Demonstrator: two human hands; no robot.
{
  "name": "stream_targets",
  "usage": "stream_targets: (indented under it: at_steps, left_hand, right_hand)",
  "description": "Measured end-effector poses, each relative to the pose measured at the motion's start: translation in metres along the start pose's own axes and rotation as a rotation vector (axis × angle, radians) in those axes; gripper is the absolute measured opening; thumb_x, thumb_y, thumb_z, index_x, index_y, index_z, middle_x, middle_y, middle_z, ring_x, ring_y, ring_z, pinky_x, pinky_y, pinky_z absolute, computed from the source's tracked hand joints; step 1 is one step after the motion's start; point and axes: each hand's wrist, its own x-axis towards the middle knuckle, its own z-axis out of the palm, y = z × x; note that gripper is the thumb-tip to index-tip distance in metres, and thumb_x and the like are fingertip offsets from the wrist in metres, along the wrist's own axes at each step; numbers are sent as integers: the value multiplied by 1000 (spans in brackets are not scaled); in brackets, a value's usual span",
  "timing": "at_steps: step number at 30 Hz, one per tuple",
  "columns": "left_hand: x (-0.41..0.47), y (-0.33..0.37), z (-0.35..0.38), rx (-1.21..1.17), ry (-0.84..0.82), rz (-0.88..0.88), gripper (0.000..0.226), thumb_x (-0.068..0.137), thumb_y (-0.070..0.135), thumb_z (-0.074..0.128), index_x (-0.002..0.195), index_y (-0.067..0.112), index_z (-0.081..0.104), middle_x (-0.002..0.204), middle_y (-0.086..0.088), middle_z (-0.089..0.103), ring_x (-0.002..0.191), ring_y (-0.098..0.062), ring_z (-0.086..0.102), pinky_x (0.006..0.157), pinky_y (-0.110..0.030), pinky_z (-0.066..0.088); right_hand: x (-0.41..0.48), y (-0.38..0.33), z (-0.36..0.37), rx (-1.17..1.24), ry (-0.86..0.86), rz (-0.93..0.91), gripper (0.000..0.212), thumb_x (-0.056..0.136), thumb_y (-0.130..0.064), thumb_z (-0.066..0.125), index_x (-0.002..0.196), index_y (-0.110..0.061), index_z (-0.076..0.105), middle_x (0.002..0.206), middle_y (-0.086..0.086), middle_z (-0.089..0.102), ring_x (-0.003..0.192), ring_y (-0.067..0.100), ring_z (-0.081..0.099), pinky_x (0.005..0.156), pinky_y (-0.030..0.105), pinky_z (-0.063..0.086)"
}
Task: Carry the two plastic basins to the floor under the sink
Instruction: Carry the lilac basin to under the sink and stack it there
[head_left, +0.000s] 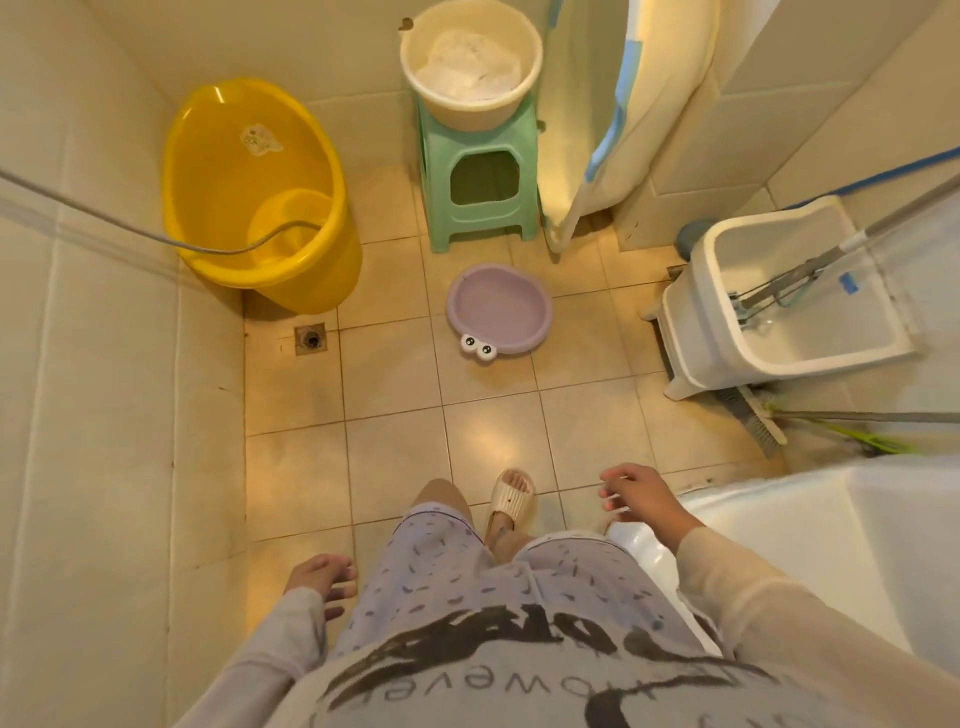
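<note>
A small purple basin (500, 306) with cartoon eyes on its rim lies on the tiled floor ahead of me. A cream basin (470, 62) with white cloth inside rests on a green stool (477, 182) at the far wall. My left hand (324, 574) hangs by my left thigh, fingers loosely apart and holding nothing. My right hand (636, 491) is raised near the white sink's (810, 514) edge at the lower right, fingers spread and empty. Both hands are well short of the basins.
A large yellow tub (249, 192) with a hose in it stands in the far left corner. A floor drain (310, 339) is beside it. A white mop bucket (779, 301) with mop handles, a brush and a curtain (623, 114) occupy the right side.
</note>
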Motion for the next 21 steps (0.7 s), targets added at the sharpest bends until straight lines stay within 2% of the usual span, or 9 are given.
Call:
stream_targets:
  at_steps: [3,5,9,11,14,17,21]
  left_hand:
    - [7,29,1,-16,16,-11,14,91,9,48,98,5,59,96,-16,62,80,-28,56,76,-35,45]
    - [14,52,2,7,27,-34,15,92,10,46,101,6,58,97,-15,61,78,-27,56,77,-36,43]
    - [31,117,7,72,20,-28,17,92,11,45,103,7,58,89,-12,61,63,-22,53,68,-33,44]
    - [39,157,12,109,1,-12,19,92,11,45,105,6,58,81,-9,60,59,-20,52,59,-28,41]
    - [45,223,22,148,-60,53,20,92,11,44,105,7,58,72,-5,57,57,-19,50,55,-26,38]
    - [47,292,34,182,-129,124,19,94,10,42,107,8,56,72,-2,55,58,-16,49,54,-25,37]
    - [53,362,43,276,-182,214,32,95,9,41,122,1,55,80,-4,59,60,-13,49,55,-26,38]
  right_hand:
    - [17,-25,-5,-22,10,-6,17,90,-5,45,101,-4,59,77,10,61,58,18,54,51,24,43]
    - [26,-37,-6,-36,13,13,18,90,-6,45,101,-4,60,78,9,62,59,18,55,51,25,44]
    - [40,-53,0,-8,27,60,18,91,-6,46,101,-3,60,77,10,62,59,19,55,53,26,44]
    - [43,-60,3,10,50,99,18,91,-5,46,102,-2,60,77,11,60,59,20,53,53,27,42]
    - [46,-72,7,72,92,169,19,91,-2,46,103,2,59,77,16,57,58,22,49,53,27,38]
    - [47,-86,11,120,111,249,17,91,2,45,103,3,56,74,16,53,54,21,45,52,25,34]
    - [61,-115,15,158,157,268,15,91,1,45,102,1,56,74,15,53,54,21,45,51,23,33]
